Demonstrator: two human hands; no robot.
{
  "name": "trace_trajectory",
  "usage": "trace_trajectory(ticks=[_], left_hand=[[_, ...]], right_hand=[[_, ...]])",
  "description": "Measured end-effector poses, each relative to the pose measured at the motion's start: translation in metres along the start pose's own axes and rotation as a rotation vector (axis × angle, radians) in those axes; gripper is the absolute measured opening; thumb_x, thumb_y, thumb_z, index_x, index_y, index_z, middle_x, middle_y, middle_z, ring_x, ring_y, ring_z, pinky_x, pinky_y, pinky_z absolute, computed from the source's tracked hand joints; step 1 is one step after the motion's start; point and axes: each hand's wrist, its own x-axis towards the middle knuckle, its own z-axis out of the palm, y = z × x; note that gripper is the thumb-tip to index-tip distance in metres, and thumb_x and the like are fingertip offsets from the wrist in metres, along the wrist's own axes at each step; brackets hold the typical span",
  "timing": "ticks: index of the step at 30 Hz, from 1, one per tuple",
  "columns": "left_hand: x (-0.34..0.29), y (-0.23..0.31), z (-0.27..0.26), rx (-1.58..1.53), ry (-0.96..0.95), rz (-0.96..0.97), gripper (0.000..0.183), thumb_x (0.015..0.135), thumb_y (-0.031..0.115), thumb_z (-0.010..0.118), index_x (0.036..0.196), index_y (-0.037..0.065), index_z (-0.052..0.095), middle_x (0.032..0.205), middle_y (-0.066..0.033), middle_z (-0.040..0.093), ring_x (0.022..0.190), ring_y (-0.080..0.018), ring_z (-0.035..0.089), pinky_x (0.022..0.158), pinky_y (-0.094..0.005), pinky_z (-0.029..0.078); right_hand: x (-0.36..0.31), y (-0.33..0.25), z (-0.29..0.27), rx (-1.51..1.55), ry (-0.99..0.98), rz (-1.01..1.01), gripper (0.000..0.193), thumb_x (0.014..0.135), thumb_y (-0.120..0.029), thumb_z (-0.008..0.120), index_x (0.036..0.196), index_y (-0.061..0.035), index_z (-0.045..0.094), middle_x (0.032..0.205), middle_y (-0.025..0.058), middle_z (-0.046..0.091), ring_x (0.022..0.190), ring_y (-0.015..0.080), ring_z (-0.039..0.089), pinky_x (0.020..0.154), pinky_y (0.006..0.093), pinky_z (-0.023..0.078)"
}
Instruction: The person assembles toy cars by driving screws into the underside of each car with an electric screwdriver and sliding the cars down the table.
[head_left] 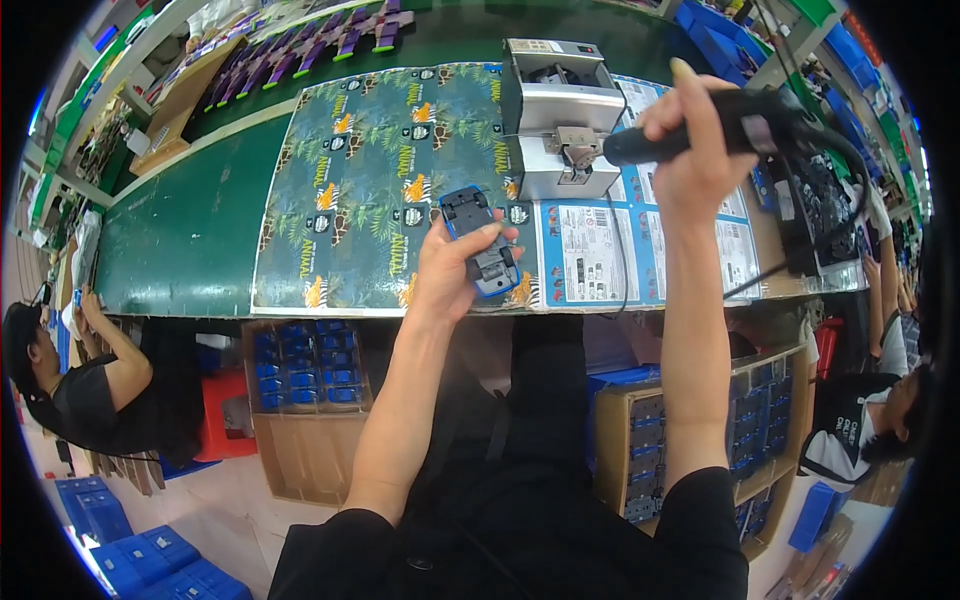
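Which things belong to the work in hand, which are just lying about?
Work in hand:
toy car, left hand
black power driver, right hand
silver machine by driver's tip
likely, boxed blue car parts

Lying about, apparently:
purple pieces, upper left
blue bins, lower left

Passage is afforded across the worktop [190, 225] at left. At far right, access is obstructed by a metal device [570, 108] and a black tool [632, 147].

Yellow lettering [398, 254] on jungle-print sheet [375, 185]; unreadable fine print [594, 232] on blue-white sheet [551, 254]; white letters [847, 440] on co-worker's shirt [826, 418].
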Motion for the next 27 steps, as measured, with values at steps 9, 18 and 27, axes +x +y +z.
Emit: trace_trajectory(ticks=[9,18,27], left_hand=[[0.000,-0.007,0.009,0.152,-0.039,0.081,0.064,0.078,-0.008,0.068,0.136,0.006,0.046,0.106,-0.0130,0.065,0.080,-0.0227,0.069,0.066,-0.0362,0.060],[0.003,-0.008,-0.001,0.141,-0.006,0.079,0.047,0.079,-0.007,0.068,0.122,0.002,0.051,0.110,-0.0139,0.065,0.084,-0.0236,0.069,0.071,-0.0387,0.059],[0.005,-0.006,-0.001,0.117,-0.021,0.070,0.043,0.078,-0.004,0.072,0.115,0.003,0.053,0.102,-0.0100,0.065,0.080,-0.0200,0.068,0.067,-0.0360,0.060]], right_hand=[[0.000,0.025,0.019,-0.323,-0.137,0.099,0.019,0.086,-0.014,0.076,0.074,-0.0030,0.065,0.056,0.0017,0.058,0.047,0.0092,0.054,0.050,0.0233,0.044],[-0.011,0.006,0.006,-0.119,-0.180,0.399,0.014,0.090,-0.015,0.069,0.085,-0.0046,0.061,0.060,0.0016,0.053,0.048,0.0118,0.050,0.050,0.0277,0.042],[-0.093,-0.047,0.018,0.331,-0.241,0.369,0.012,0.096,-0.017,0.052,0.097,-0.0052,0.052,0.063,0.0045,0.047,0.049,0.0149,0.047,0.051,0.0314,0.045]])
